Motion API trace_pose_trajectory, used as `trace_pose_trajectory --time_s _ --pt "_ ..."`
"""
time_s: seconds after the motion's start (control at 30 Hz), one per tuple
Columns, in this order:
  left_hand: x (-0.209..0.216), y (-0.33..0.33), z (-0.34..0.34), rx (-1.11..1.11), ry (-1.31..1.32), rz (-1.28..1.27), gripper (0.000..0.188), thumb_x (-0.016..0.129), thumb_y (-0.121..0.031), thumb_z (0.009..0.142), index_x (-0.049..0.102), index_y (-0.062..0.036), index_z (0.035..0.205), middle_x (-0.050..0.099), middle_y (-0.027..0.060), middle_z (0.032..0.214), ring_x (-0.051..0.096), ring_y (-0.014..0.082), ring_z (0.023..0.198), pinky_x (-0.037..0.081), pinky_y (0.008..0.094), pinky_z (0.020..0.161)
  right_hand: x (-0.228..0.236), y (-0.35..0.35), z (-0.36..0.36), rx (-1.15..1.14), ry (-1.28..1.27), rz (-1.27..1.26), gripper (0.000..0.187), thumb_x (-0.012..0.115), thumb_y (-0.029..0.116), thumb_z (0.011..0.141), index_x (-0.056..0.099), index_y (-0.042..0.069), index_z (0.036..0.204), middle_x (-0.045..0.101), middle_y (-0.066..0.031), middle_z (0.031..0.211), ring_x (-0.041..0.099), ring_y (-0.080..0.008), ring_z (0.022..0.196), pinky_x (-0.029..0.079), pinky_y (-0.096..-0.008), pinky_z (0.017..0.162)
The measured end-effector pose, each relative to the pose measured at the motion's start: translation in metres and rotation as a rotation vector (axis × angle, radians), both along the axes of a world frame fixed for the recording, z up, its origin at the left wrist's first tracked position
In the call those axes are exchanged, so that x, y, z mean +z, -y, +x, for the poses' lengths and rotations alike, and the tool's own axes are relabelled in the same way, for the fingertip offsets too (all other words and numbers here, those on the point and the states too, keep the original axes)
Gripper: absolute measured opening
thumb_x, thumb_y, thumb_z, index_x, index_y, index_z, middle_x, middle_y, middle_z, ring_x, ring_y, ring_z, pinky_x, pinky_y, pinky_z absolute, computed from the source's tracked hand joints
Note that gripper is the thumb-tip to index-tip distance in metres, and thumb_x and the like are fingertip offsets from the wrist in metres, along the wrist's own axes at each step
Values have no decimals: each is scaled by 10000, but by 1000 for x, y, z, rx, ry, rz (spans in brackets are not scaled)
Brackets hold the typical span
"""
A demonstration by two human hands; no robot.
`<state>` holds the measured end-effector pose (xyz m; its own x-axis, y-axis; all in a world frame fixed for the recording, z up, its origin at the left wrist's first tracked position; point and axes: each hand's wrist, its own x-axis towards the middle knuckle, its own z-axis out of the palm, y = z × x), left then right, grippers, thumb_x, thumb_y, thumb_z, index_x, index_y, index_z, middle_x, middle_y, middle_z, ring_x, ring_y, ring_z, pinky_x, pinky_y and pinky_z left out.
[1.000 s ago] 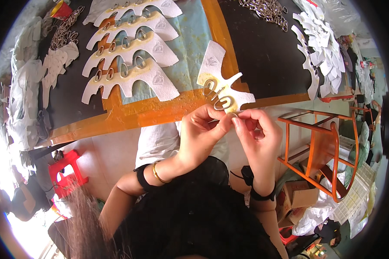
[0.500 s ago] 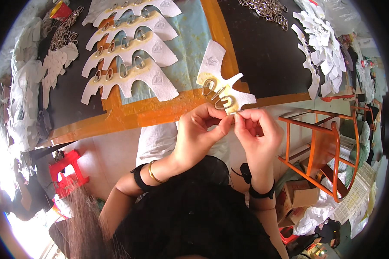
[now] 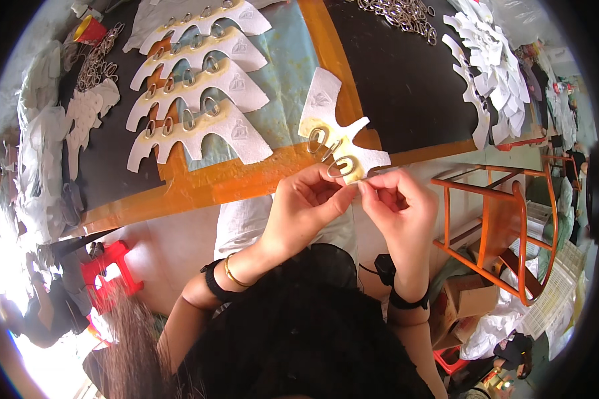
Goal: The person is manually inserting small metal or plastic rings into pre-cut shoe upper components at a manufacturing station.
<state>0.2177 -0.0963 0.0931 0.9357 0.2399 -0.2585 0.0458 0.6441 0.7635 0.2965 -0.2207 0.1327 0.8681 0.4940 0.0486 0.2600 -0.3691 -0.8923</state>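
Note:
Over the table's near edge, a white cut-out piece with tabs carries metal oval rings and yellowish glue-like stains along its middle. My left hand is closed, thumb and fingers pinching the piece's nearest tab just below a ring. My right hand is closed too, its fingertips pinching at the end of that same tab, close against the left thumb. Whatever lies right between the fingertips is hidden. To the left, several similar white pieces lie in overlapping rows, each with upright oval rings along its tabs.
Metal rings lie in heaps at the far right and far left. White pieces are piled on the table's right side. Orange tape edges the table. A wooden chair stands right, a red stool left.
The view has shifted slightly, so the rows of pieces sit a little differently in it. Both hands still pinch the same tab, with only slight finger movement.

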Motion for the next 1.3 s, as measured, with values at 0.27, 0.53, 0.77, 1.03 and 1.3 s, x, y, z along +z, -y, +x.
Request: trace_pose_trajectory --time_s 0.27,0.53,0.77,1.03,1.3 --pt "2 1 4 -66 -28 99 132 640 -24 833 569 -12 944 616 24 915 580 66 845 475 218 764 12 5 6 28 -33 -67 112 698 -3 749 588 -4 733 516 2 587 421 -36 503 339 -199 454" --pt "1 14 15 60 -45 -71 152 685 -40 806 539 -33 850 630 21 849 580 44 785 469 195 692 6 6 -6 -221 191 162 114 697 -3 769 584 2 785 557 5 667 455 -24 540 355 -182 470" --pt "-4 21 19 195 21 -169 123 664 -21 816 544 -39 837 658 73 879 615 98 815 501 236 733 1 4 -11 -113 75 76 109 696 1 769 595 -1 812 571 -14 689 509 -46 555 380 -184 471" --pt "-2 16 17 177 9 -73 105 658 -45 830 556 -29 850 651 55 856 604 85 798 497 227 716 2 4 -4 -83 -81 78 91 668 -18 766 583 1 792 568 5 711 500 -24 593 389 -175 493" --pt "1 7 16 -14 -78 119 130 650 -81 847 537 -22 871 629 20 822 567 48 754 473 205 689 12 11 19 12 -304 35 70 659 33 794 604 -10 796 570 28 675 489 2 597 384 -150 529"
